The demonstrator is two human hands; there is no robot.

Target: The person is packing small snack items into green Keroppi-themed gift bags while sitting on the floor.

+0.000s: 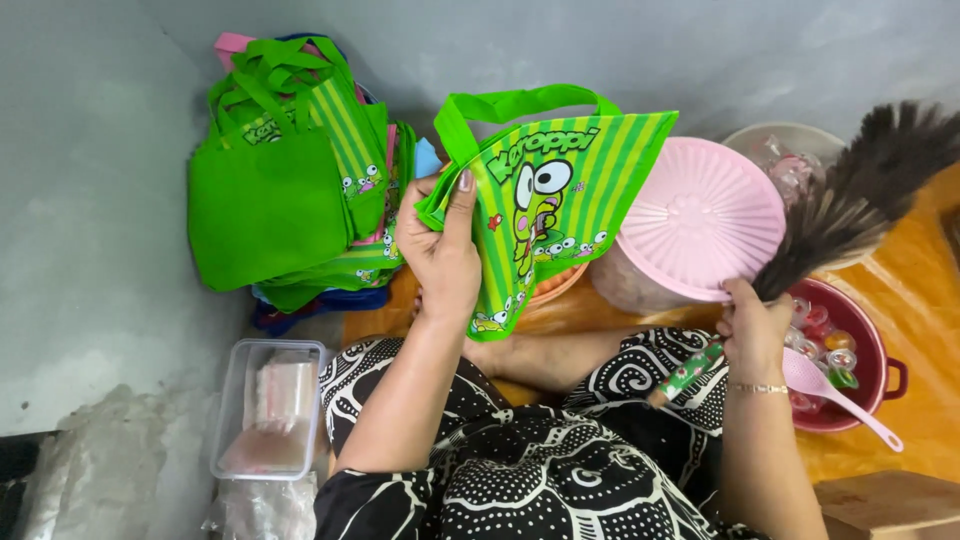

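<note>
My left hand point(440, 250) grips the side edge of a green striped tote bag point(560, 195) printed with a cartoon frog, and holds it up in front of me with its handle on top. My right hand point(752, 335) is closed around the handle of a feather duster point(850, 210), whose dark feathers fan up to the right. A round pink plastic lid point(700, 218) covers a container just left of that hand. I sit on the floor, wearing black and white patterned cloth point(540, 470).
A pile of similar green bags point(285, 190) leans against the grey wall at the left. A clear plastic box point(265, 410) lies by my left knee. At the right, a red bowl point(870, 335) holds small jelly cups and a pink ladle point(830, 395).
</note>
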